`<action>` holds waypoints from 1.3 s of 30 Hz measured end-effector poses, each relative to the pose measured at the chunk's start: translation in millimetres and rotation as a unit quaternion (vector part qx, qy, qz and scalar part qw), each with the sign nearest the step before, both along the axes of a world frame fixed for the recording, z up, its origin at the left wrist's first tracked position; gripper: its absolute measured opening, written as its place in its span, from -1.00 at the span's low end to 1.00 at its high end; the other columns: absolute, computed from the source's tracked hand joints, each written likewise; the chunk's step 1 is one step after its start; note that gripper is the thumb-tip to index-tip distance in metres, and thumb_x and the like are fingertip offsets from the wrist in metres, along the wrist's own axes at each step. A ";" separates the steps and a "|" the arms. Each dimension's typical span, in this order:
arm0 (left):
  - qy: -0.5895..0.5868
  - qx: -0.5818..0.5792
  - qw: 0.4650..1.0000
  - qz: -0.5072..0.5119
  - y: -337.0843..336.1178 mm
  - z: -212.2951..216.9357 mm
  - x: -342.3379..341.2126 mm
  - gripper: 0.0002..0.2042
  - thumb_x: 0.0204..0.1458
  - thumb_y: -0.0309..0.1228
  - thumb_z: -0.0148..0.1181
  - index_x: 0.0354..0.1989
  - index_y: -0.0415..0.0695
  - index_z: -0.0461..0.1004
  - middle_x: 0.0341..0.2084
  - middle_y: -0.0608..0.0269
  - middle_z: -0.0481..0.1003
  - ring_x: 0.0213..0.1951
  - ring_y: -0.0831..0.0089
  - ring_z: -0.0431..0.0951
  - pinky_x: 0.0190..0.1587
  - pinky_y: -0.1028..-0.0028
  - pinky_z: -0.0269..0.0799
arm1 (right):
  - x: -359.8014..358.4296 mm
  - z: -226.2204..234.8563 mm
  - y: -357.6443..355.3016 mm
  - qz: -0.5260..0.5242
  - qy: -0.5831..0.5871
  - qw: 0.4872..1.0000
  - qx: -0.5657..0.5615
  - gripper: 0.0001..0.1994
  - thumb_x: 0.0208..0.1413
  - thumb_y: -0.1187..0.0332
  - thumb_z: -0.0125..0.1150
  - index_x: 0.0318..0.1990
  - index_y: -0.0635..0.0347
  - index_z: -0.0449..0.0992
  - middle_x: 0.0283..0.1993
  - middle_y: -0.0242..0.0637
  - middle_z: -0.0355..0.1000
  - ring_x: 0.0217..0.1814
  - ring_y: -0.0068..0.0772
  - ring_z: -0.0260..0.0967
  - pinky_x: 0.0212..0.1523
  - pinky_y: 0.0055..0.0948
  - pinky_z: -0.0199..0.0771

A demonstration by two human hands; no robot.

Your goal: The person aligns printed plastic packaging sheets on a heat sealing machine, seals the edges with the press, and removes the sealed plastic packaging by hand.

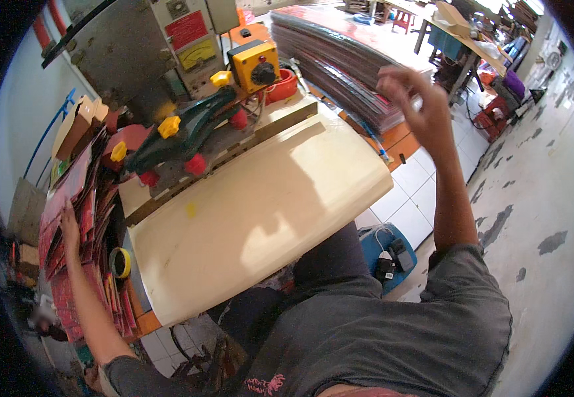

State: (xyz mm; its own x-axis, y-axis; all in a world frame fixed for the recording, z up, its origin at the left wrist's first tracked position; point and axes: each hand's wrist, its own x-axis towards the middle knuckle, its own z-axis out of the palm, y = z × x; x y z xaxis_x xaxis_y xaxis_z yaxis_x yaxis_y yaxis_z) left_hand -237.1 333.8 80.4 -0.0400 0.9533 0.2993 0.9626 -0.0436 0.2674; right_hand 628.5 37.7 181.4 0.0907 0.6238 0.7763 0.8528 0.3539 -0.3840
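Observation:
My left hand (69,228) lies on a pile of red printed sheets (92,291) at the left, its fingers stretched out over the top ones. No sheet is visibly lifted. My right hand (419,102) is raised at the right, its fingers loosely bent and a little blurred; a bright gap shows between thumb and fingers, and I see nothing held. Behind it is a tall stack of plastic-wrapped flat sheets (333,66). Between my arms lies a cream-coloured work board (254,218) with a rounded front edge, bearing no sheet.
Beyond the board stands a machine with a dark green clamp bar (181,132), yellow knobs (168,127), red feet and a yellow control box (255,64). A yellow tape roll (120,263) sits by the red sheets. A blue stool (396,258) holding black adapters stands below right.

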 end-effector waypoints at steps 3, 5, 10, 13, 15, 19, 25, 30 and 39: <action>-0.010 0.083 0.996 -0.017 8.1 -4.1 5.5 -0.34 0.39 0.17 -0.45 0.58 0.14 -0.08 0.55 0.06 -0.06 0.56 0.03 -0.18 0.50 -0.12 -0.44 | 68.1 20.8 26.6 -0.209 -0.078 0.974 0.022 -0.66 0.29 0.08 0.21 0.00 0.14 0.63 -0.10 -0.03 0.62 -0.05 -0.12 0.59 -0.02 -0.15 0.54; 0.007 0.123 0.992 -0.036 -9.1 10.8 -15.1 -0.35 0.40 0.15 -0.44 0.58 0.15 -0.08 0.55 0.07 -0.06 0.56 0.04 -0.17 0.50 -0.10 -0.43 | 126.6 9.7 51.6 -0.258 -0.084 0.962 -0.040 -0.44 0.23 -0.14 0.22 0.02 0.24 0.60 -0.07 0.02 0.61 0.01 -0.14 0.58 0.05 -0.16 0.52; -0.094 0.148 0.983 -0.062 -55.0 20.0 35.9 -0.39 0.42 0.08 -0.29 0.57 0.14 -0.03 0.54 0.09 -0.04 0.54 0.06 -0.08 0.51 0.09 -0.20 | 183.7 0.9 81.9 -0.320 -0.075 0.930 -0.164 -0.18 0.05 -0.39 0.26 -0.11 0.42 0.59 -0.17 0.11 0.59 -0.07 -0.17 0.59 -0.03 -0.22 0.55; -0.148 0.198 0.968 -0.048 -95.8 33.6 81.3 -0.42 0.42 0.05 -0.18 0.52 0.09 0.11 0.49 0.04 0.11 0.47 0.10 0.15 0.43 0.22 0.09 | 185.3 24.0 79.9 -0.291 0.023 0.886 -0.360 -0.26 0.04 -0.35 0.32 -0.37 0.38 0.57 -0.37 -0.05 0.54 -0.35 -0.25 0.51 -0.31 -0.19 0.50; -0.136 0.262 0.955 -0.012 -123.6 42.7 113.0 -0.47 0.43 -0.07 -0.11 0.47 -0.06 0.22 0.40 0.00 0.28 0.40 0.17 0.29 0.37 0.27 0.22 | 207.2 16.1 87.5 -0.301 -0.014 0.905 -0.301 -0.30 0.06 -0.30 0.33 -0.38 0.37 0.56 -0.38 -0.06 0.53 -0.34 -0.24 0.50 -0.30 -0.18 0.48; -0.153 0.364 0.913 -0.105 -178.9 48.8 170.6 -0.55 0.42 -0.34 -0.05 0.40 -0.27 0.25 0.38 -0.01 0.29 0.40 0.19 0.28 0.41 0.25 0.18 | 225.7 10.7 92.2 -0.325 -0.110 0.914 -0.217 -0.42 0.12 -0.17 0.34 -0.38 0.34 0.54 -0.38 -0.02 0.52 -0.27 -0.11 0.51 -0.22 -0.15 0.45; -0.180 0.349 0.908 -0.144 -268.3 30.8 231.5 -0.61 0.43 -0.44 -0.17 0.31 -0.41 0.28 0.29 -0.11 0.37 0.31 0.10 0.38 0.39 0.17 0.22 | 180.9 16.1 92.1 -0.364 -0.129 0.895 -0.223 -0.43 0.16 -0.18 0.26 -0.31 0.30 0.56 -0.33 0.01 0.55 -0.15 0.05 0.54 -0.12 -0.08 0.45; -0.021 0.181 0.960 -0.213 -313.1 -23.5 273.9 -0.63 0.34 -0.36 -0.03 0.20 -0.29 0.45 0.16 -0.12 0.48 0.21 -0.06 0.47 0.31 0.07 0.31 | 164.1 24.7 84.2 -0.385 -0.147 0.869 -0.273 -0.34 0.17 -0.29 0.17 -0.27 0.30 0.59 -0.26 0.01 0.57 -0.09 0.06 0.54 -0.06 -0.06 0.47; -0.150 0.078 0.975 -0.146 -318.5 -62.6 323.8 -0.64 0.27 -0.38 0.06 0.19 -0.22 0.49 0.12 -0.05 0.53 0.21 -0.01 0.49 0.27 0.14 0.36 | 156.0 22.3 88.1 -0.410 -0.211 0.853 -0.245 -0.33 0.18 -0.29 0.13 -0.19 0.30 0.66 -0.14 0.12 0.61 -0.01 0.16 0.58 0.00 0.05 0.56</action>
